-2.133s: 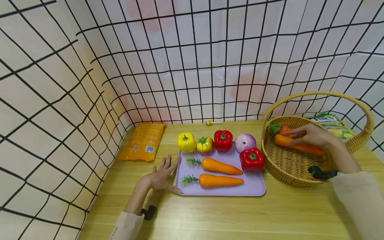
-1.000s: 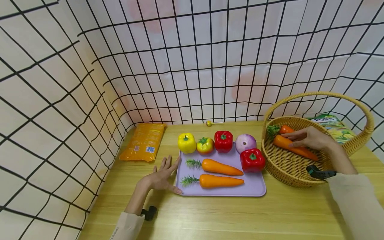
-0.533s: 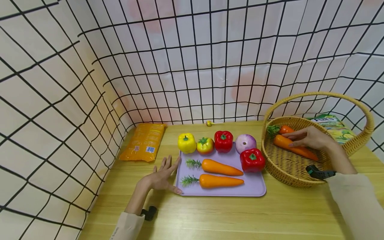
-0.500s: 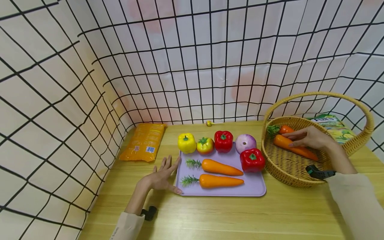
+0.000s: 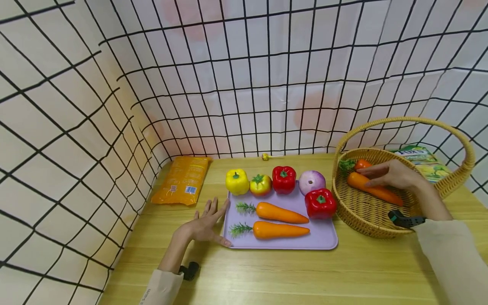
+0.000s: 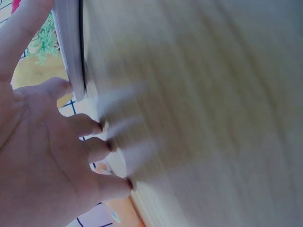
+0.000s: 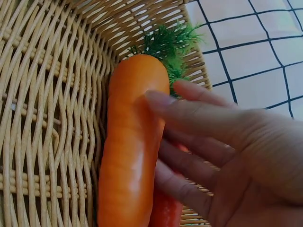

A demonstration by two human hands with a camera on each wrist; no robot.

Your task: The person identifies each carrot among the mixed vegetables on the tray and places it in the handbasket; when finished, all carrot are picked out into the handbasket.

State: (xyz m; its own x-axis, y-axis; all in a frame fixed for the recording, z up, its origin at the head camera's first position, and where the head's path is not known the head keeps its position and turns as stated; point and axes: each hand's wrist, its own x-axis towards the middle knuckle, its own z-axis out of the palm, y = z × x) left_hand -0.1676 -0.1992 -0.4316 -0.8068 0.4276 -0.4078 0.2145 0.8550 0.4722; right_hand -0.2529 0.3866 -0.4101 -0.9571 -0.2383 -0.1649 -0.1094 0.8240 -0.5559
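Observation:
My left hand (image 5: 203,226) lies spread at the left edge of a lilac tray (image 5: 324,242), thumb at its near corner and fingertips on the table in the left wrist view. On the tray are two carrots (image 5: 281,230) with leafy tops. A yellow pepper (image 5: 237,182), a tomato (image 5: 261,184), two red peppers (image 5: 321,203) and a purple onion (image 5: 311,183) line its back and right. My right hand (image 5: 394,174) is inside a wicker basket (image 5: 366,222), over a carrot (image 7: 130,142); its thumb overlaps the carrot, fingers loosely extended beside it.
The basket's tall handle (image 5: 406,119) arches over the right arm. An orange-red vegetable (image 5: 362,163) lies behind the basket's carrot. An orange packet (image 5: 182,180) is at back left, a lollipop (image 5: 265,156) by the grid-patterned wall, a green packet (image 5: 423,159) behind the basket.
Earlier my right hand lowered the carrot and turned it on the basket's bottom. Since half a second ago its fingers have loosened and risen slightly from it. The left hand stays still.

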